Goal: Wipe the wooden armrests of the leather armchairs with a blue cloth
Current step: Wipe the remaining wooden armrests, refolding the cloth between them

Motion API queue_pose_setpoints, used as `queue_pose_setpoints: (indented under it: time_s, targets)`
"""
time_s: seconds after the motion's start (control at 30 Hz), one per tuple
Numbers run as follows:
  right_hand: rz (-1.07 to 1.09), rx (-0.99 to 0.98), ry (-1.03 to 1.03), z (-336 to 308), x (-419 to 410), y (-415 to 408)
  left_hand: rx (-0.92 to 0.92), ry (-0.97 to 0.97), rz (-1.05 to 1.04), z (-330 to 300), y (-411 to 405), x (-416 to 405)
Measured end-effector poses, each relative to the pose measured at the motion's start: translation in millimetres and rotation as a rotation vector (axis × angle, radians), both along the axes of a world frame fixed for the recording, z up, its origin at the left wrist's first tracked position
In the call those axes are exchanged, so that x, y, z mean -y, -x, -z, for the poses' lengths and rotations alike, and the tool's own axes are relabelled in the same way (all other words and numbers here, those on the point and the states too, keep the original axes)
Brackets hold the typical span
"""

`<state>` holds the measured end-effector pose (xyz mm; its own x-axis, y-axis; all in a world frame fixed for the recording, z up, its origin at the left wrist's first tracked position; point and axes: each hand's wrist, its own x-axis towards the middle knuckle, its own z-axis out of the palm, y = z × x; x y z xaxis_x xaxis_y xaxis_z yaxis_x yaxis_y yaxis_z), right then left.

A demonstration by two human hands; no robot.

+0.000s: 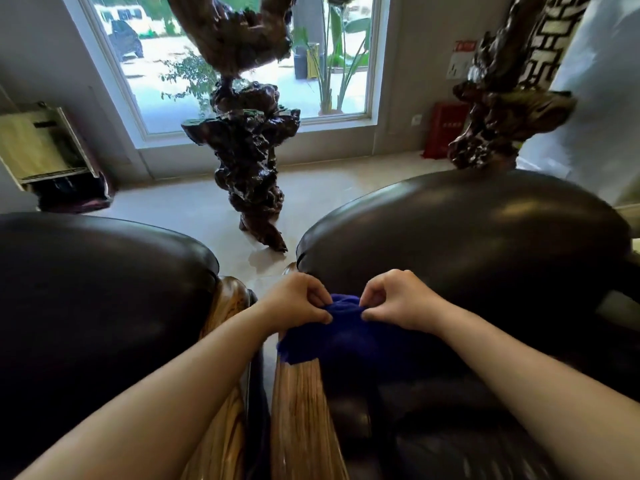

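Between two dark leather armchairs (pixel 467 237), both the left hand (pixel 298 299) and the right hand (pixel 398 299) pinch the bunched blue cloth (pixel 346 337), which lies on the striped wooden armrest (pixel 301 410) running from under the hands toward the person.

Both bare forearms reach in from the lower frame; left hand (pixel 299 299) and right hand (pixel 394 301) meet at centre, fingers curled, pinching.

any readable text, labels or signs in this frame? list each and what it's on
None can be read.
Red-topped wall notice right of the window: print too blurred.
Red box on the floor below it: dark marks, too small to read.
Blue cloth, armrests, armchairs: no text visible.
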<state>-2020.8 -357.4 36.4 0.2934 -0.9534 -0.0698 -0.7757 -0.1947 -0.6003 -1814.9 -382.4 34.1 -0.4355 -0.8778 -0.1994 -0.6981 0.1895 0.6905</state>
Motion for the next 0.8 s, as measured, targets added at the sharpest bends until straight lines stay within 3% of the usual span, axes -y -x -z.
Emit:
queue_pose_setpoints:
  time_s: [0.33, 0.53, 0.8]
  targets:
    - [0.151, -0.047, 0.142, -189.2, -153.9, 129.5, -0.057, 0.168, 0.226, -181.1, 135.1, -107.1]
    - [0.212, -0.071, 0.205, -244.4, -265.4, 244.3, -0.082, 0.231, 0.342, -237.1, 253.8, -199.7]
    - [0.217, -0.115, 0.206, -270.4, -380.8, 401.0, -0.096, 0.244, 0.382, -257.7, 418.8, -309.2]
